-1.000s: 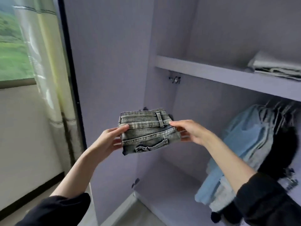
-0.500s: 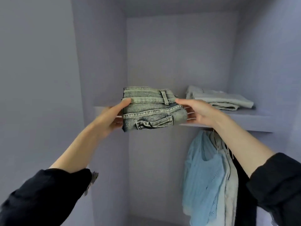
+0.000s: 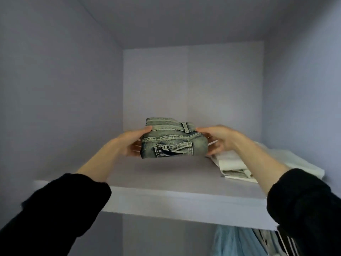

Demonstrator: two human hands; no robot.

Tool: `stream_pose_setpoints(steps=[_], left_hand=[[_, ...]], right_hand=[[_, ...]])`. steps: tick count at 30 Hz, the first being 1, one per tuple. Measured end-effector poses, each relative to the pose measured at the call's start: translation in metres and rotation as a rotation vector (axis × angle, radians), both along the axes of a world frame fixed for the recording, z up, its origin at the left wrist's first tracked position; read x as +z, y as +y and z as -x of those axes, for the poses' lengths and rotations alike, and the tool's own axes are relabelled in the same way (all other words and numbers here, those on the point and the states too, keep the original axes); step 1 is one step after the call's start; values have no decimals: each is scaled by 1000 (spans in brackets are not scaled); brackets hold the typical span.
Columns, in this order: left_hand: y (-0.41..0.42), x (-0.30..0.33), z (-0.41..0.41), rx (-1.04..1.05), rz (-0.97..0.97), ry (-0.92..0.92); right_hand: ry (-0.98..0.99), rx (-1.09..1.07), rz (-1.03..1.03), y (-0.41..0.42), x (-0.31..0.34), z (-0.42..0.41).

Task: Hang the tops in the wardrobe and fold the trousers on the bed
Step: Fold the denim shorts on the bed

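Folded jeans (image 3: 174, 138) lay level over shelf (image 3: 166, 183), long axis left-right, waistband far; left hand (image 3: 132, 143) and right hand (image 3: 218, 139) gripped ends.

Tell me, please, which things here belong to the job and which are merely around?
Job: folded jeans, held between left hand and right hand; folded pale trousers; hanging tops.
Around: shelf; wardrobe walls.
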State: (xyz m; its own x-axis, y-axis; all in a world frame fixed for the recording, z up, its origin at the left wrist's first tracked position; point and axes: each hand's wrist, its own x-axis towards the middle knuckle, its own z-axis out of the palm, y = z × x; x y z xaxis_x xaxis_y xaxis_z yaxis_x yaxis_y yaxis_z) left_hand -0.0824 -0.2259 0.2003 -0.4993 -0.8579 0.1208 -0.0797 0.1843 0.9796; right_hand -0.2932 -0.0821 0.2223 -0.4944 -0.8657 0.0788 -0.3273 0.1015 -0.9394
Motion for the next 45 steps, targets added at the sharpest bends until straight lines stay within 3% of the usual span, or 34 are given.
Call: stream_pose_setpoints(steps=[2,4,6,8,11,13,15,18,28,36,40,45], left_hand=[[-18,-3,21,56,18,-73],[-30,-12,41,122,95,-292],[-42,-17,55,240,360,-668],[-46,-11,70,341,707,-852],[-36,-3,92,49,994,-926],[-34,-11,108,-184,1003,-1122],[-41,-18,115,-199,981,-1290],[-62,-18,126,-173,1018,-1267],[-136,-17,209,-147,1051,-1280],[-141,-24,243,-104,1161,-1162],[-134,-18,239,-104,1158,-1178],[-105,-2,220,-106,1133,-1069]], right_hand=[[124,-1,-42,-20,2,17],[247,9,-112,-39,0,33],[306,21,-116,-52,1,48],[387,8,-50,-62,9,67],[689,-49,-77,-66,19,90],[912,-75,-198,-68,17,100],[1034,-51,-351,-71,8,111],[1043,-34,-498,-73,-11,129],[942,81,-562,-82,-39,144],[950,91,-565,-90,-41,151],[974,98,-546,-89,-40,150],[1019,12,-478,-82,-32,144]])
